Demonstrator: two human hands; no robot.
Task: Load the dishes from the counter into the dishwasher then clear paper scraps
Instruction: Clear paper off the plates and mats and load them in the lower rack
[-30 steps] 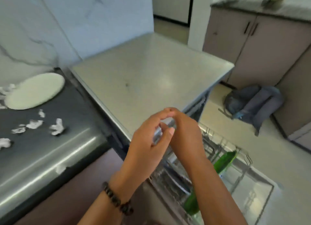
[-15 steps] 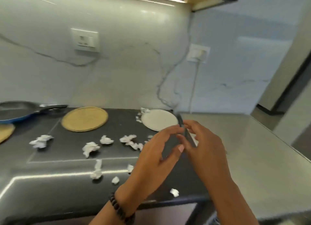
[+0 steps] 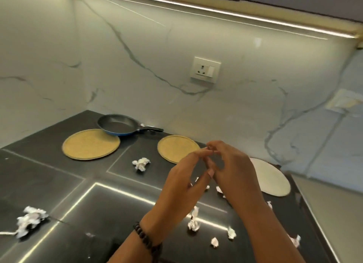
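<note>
Down at the near edge of the dark table (image 3: 59,184), small crumpled white paper scraps (image 3: 193,222) lie scattered, with a bigger wad (image 3: 29,220) toward the near left edge. Just above them the two hands meet over the middle of the table: the left hand (image 3: 180,186), beaded bracelet (image 3: 148,241) at the wrist, has its fingers half curled with the tips touching the right hand (image 3: 233,172), whose fingers are bent too; whether either holds anything, I cannot tell. Beyond the hands, one more crumpled scrap (image 3: 141,163) sits mid-table. By the right edge lies a flat white plate (image 3: 273,180), partly behind the right hand. Further back, two round tan plates, one left (image 3: 91,144) and one nearer the middle (image 3: 176,147), lie flat. At the far edge by the wall, a dark frying pan (image 3: 117,126) overlaps the left tan plate's rim.
</note>
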